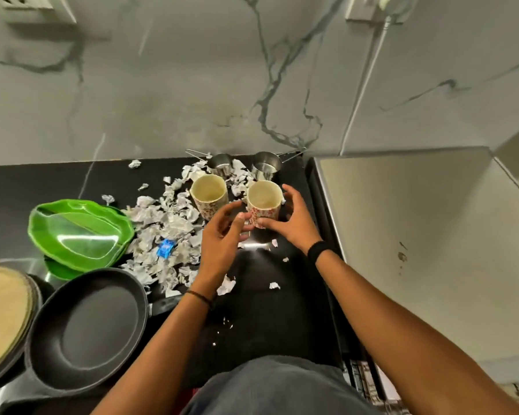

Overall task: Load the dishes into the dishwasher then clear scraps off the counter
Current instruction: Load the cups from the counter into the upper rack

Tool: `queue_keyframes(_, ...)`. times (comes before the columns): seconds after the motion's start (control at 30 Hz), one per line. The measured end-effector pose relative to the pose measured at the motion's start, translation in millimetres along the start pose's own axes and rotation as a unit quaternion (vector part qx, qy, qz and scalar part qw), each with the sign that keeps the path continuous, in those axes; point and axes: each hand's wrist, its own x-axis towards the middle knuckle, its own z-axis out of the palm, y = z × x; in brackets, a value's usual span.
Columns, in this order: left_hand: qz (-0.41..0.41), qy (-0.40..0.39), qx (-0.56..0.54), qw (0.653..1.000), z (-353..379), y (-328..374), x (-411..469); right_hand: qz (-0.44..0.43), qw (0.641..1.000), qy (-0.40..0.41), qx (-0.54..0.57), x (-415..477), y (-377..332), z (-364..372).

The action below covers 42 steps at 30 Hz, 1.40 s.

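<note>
At the far side of the black desk (267,313), a patterned cup (264,206) is held upright between both hands. The right hand (298,224) is curled round its right side, thumb across the front; the left hand (222,238) is bent against its left wall. A second cup (209,196) is set just beside it, with two steel cups (265,168) behind. Paper scraps (168,226) are strewn leftward toward green plates (78,232) and a black pan (93,319).
</note>
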Motion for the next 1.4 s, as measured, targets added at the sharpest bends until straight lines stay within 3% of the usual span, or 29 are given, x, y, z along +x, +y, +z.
queue_keyframes(0.27,0.006,0.063,0.008,0.998,-21.2,-6.4,8.8,-0.011,1.0,0.001,0.013,21.2,9.1,22.9)
queue_keyframes(0.5,0.028,0.162,0.137,0.977,-48.5,-11.3,29.3,-0.022,0.999,0.034,0.027,11.2,2.6,21.2)
queue_keyframes(0.73,0.03,0.108,0.278,0.954,-62.1,-30.8,74.9,-0.03,0.995,0.057,0.074,-43.1,-5.9,13.2)
queue_keyframes(1.03,0.03,0.07,0.228,0.971,-54.2,-34.1,89.2,0.013,0.99,0.117,0.081,-99.1,1.9,9.0)
queue_keyframes(1.2,0.082,0.067,0.238,0.966,-46.6,-30.0,77.2,0.032,0.979,0.176,0.096,-123.4,4.3,1.2)
queue_keyframes(1.4,0.143,-0.035,0.191,0.971,12.8,-20.3,34.2,0.066,0.95,0.285,0.11,-171.5,8.7,-23.4)
